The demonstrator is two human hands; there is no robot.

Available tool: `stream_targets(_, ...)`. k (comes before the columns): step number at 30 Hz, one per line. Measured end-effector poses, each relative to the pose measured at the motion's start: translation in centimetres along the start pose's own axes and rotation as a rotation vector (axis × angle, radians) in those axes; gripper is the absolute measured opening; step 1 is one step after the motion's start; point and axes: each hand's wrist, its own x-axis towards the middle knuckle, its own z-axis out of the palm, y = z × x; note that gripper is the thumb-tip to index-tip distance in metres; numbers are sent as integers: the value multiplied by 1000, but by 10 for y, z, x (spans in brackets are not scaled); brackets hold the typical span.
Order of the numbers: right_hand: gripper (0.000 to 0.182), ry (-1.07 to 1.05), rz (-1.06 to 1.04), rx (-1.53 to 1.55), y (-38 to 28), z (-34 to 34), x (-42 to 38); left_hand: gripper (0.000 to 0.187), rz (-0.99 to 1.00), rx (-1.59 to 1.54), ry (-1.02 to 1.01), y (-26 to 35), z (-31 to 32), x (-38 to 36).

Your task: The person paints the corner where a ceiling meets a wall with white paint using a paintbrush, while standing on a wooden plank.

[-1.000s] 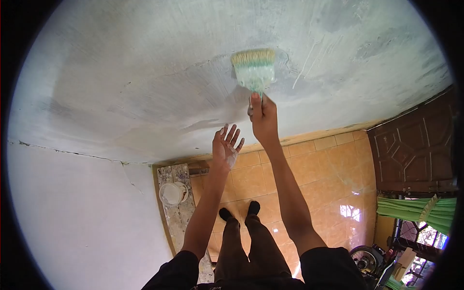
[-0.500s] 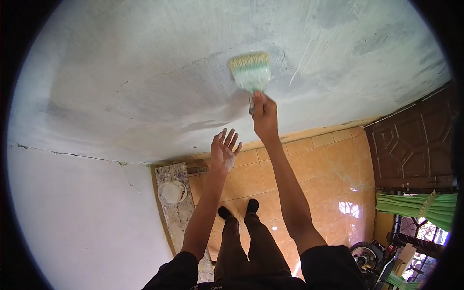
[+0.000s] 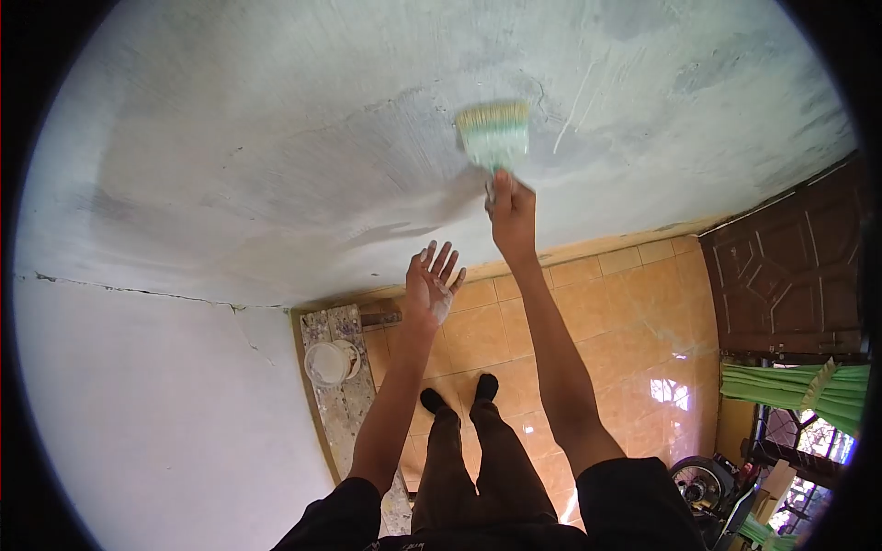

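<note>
The broad brush (image 3: 496, 140) is at the patchy wall (image 3: 276, 101), well above its lower edge, bristles upward and seemingly touching. The right hand (image 3: 514, 218) grips its handle, fingers curled round it. The left hand (image 3: 434, 286) holds nothing, fingers spread, below and left of the brush; whether it touches the wall is unclear. Brushing the wall seems the step in hand; another stroke would call for a firm grip and even pressure. Outward, a white tub (image 3: 324, 365) stands near the bench's (image 3: 342, 427) wall-side end.
</note>
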Motion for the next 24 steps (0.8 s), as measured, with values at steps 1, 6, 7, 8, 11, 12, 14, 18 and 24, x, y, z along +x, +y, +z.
stream_targets(1, 43, -10, 15, -35, 24, -8, -14, 59, -6, 6, 6, 0, 1, -3)
stream_targets(6, 45, 40, 264, -104, 50, -35, -76, 62, -10, 23, 21, 4, 0, -6)
stream_targets(7, 53, 41, 241, -70, 25, -33, -72, 62, 7, 29, 15, 4, -3, -4)
stream_targets(8, 53, 37, 197, -48, 2, -29, -63, 62, 16, 33, 9, 3, -6, -1)
stream_targets(11, 53, 27, 78, -17, -22, -16, -14, 53, 31, -34, 1, -2, 1, 8)
stream_targets(12, 52, 23, 62, -31, -18, -14, -1, 48, 35, -69, 4, -1, 5, 9)
stream_targets(14, 50, 17, 71, -33, -5, -16, -1, 51, 37, -90, 6, -1, 13, 12)
stream_targets(18, 46, 28, 187, -150, 67, -39, -53, 55, 45, -136, -32, 8, 31, 10)
stream_targets(24, 51, 39, 168, -60, 30, -39, -48, 56, 68, -154, -41, 16, 37, 11)
